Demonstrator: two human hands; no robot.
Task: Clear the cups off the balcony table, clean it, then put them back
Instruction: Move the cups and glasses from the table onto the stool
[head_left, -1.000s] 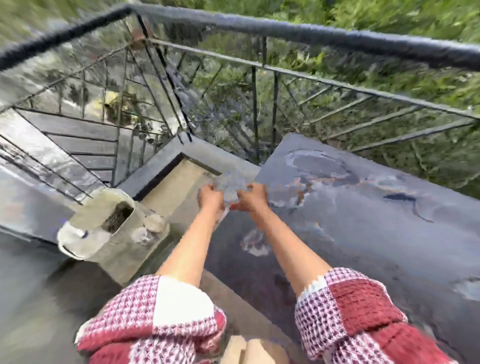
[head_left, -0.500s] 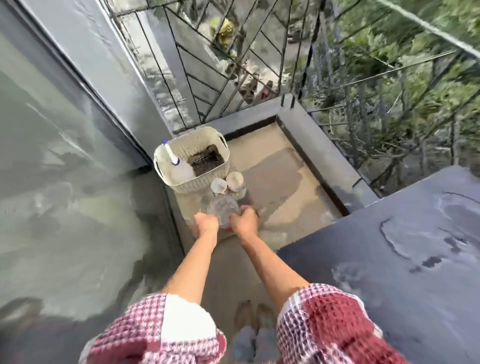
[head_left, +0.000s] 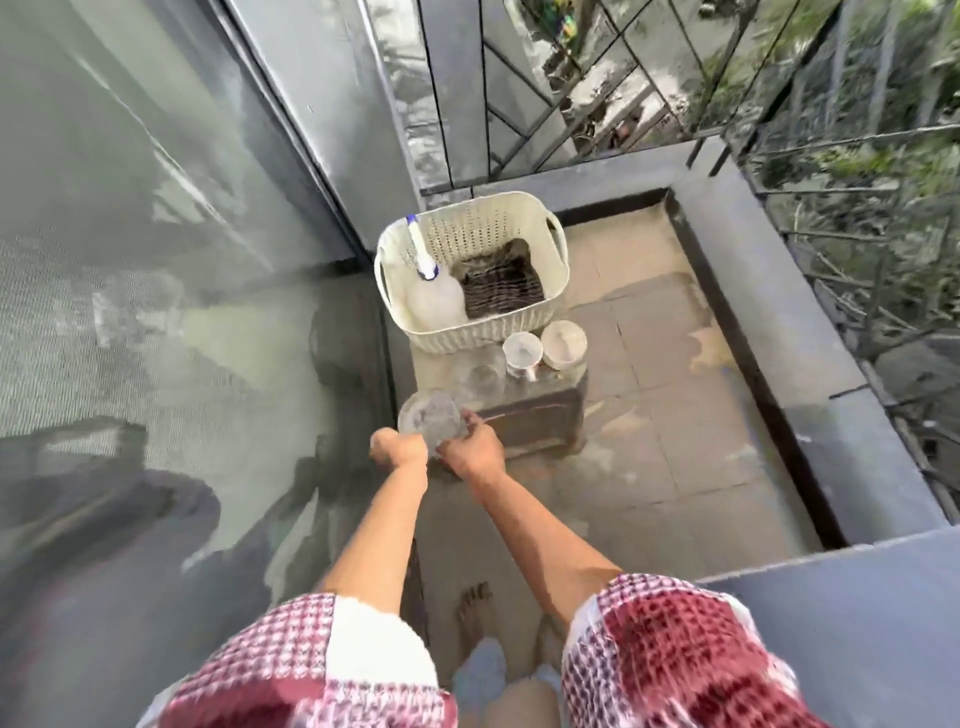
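Note:
Both my hands hold one clear glass cup (head_left: 432, 417), its mouth tilted toward me, low over the front left corner of a small brown stool (head_left: 535, 421). My left hand (head_left: 397, 449) grips its near side and my right hand (head_left: 475, 451) its right side. On the stool stand another clear glass (head_left: 483, 371), a white cup (head_left: 522, 353) and a beige cup (head_left: 563, 344). The dark balcony table (head_left: 857, 623) shows at the lower right, with only a bare corner in view.
A cream plastic basket (head_left: 519, 327) sits behind the cups, holding a white spray bottle (head_left: 434, 291) and a dark folded cloth (head_left: 501, 283). A glass door (head_left: 156, 260) runs along the left. The raised ledge and metal railing (head_left: 753, 260) bound the tiled floor on the right.
I have turned from the table to the stool on the floor, carrying the glass cup down and left in both hands. The cup now sits lower, close to the stool's top.

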